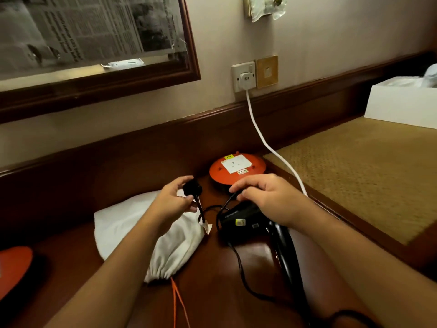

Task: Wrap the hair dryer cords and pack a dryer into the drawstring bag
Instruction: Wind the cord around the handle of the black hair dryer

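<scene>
A black hair dryer (243, 223) lies on the dark wooden desk (212, 268), its handle pointing toward me. Its black cord (238, 261) trails over the desk in loops. My left hand (172, 200) grips the cord's black plug (192, 188) just above the white drawstring bag (132, 228). My right hand (267, 197) pinches a stretch of the cord above the dryer's body. The bag lies flat to the left of the dryer, its gathered mouth facing me, with an orange drawstring (178, 301) running out of it.
An orange extension cord reel (236, 170) sits behind my hands; its white cable (267, 143) runs up to a wall socket (244, 76). A white box (399, 102) stands at the far right on a woven mat (369, 171). A framed mirror (94, 43) hangs on the left.
</scene>
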